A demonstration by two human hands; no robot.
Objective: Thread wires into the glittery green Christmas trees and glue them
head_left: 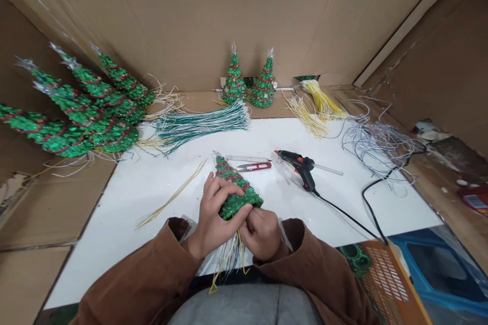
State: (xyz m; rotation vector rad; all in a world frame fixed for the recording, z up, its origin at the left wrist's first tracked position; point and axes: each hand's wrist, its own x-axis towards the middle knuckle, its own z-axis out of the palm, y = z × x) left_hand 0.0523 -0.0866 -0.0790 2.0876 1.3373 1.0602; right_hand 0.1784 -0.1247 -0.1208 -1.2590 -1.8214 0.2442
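Note:
A small green Christmas tree (233, 183) with red garland lies tilted in front of me, its silvery tip pointing away to the upper left. My left hand (219, 208) is wrapped round its lower left side, thumb near the base rim. My right hand (262, 231) is closed at the open underside; what its fingers pinch is hidden. Yellow, white and dark wires (231, 256) hang out of the base toward me. Just beyond the tree lie red thread snips (259, 166) and a pen-like stick (249, 158).
A black glue gun (301, 165) lies to the right, its cord running toward me. Green-white wires (202, 124), yellow wires (324, 99) and tangled clear wires (375, 142) lie farther back. Finished-looking trees (95, 96) stand left, two more at the back. An orange crate (404, 284) is lower right.

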